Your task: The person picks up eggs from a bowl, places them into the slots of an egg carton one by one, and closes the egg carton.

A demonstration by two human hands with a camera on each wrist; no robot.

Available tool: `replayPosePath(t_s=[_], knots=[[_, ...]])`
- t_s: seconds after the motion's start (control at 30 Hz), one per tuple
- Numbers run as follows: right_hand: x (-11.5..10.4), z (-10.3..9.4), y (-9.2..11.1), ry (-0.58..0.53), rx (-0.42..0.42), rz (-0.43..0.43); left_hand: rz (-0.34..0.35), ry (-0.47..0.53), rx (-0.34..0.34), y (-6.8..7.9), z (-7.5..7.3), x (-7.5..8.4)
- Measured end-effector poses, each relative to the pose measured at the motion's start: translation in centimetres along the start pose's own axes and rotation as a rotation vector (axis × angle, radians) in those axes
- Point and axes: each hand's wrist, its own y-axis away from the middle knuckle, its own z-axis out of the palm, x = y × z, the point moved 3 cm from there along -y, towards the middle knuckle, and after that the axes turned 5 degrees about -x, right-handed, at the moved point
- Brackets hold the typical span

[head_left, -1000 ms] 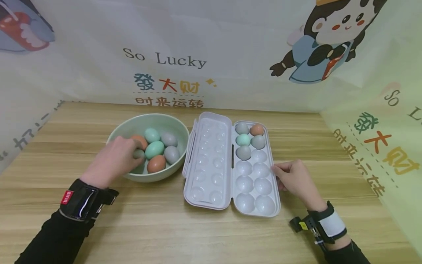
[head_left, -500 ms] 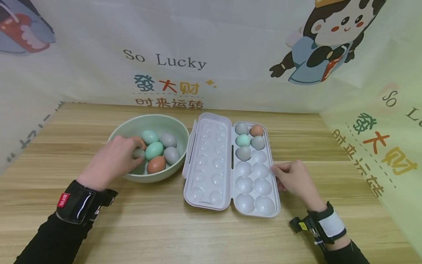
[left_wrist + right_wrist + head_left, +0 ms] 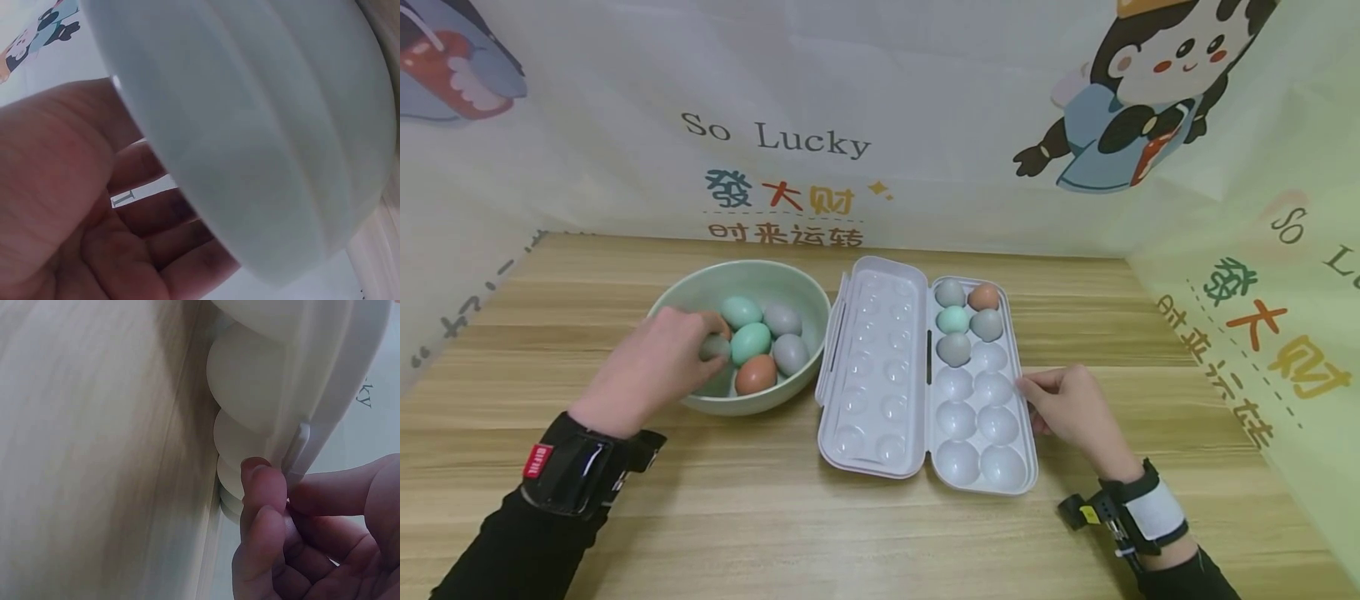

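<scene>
In the head view my left hand [image 3: 651, 358] reaches over the near left rim of a pale green bowl [image 3: 700, 283], its thumb and fingers around a grey egg [image 3: 715, 347]. The bowl's outer wall [image 3: 250, 125] hides that egg in the left wrist view. Green eggs [image 3: 750, 342], grey eggs and brown eggs [image 3: 756, 375] lie about it. At the right, my right hand [image 3: 1071, 408] pinches the side edge of an open white egg carton [image 3: 1028, 442]; the right wrist view shows thumb and fingers at its rim [image 3: 331, 394]. Several eggs [image 3: 955, 348] fill the carton's far cups.
The carton's lid [image 3: 876, 375] lies folded open to the left, close against the bowl. Nearer cups [image 3: 958, 460] hold no eggs. A printed sheet [image 3: 925, 167] walls in the back and sides of the wooden table [image 3: 775, 517].
My left wrist has shifted slightly left while its fingers stay at the grey egg. A green egg in the bowl has moved slightly left. My right hand and the carton stay put.
</scene>
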Motion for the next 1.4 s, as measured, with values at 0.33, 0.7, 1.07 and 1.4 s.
replayPosePath(t_s=[0.33,0.7,1.07,1.4], knots=[[0.1,0.0,0.0,-0.006,0.005,-0.004,0.001,-0.007,0.008,0.3,-0.5,0.2],[0.2,0.0,-0.1,-0.002,0.003,0.0,0.017,-0.018,0.038,0.4,-0.8,0.7],[0.2,0.0,-0.1,-0.015,0.0,0.005,0.055,-0.039,0.083,0.3,-1.0,1.2],[0.1,0.1,-0.1,-0.013,0.004,0.001,0.094,-0.052,0.146,0.3,-1.1,1.8]])
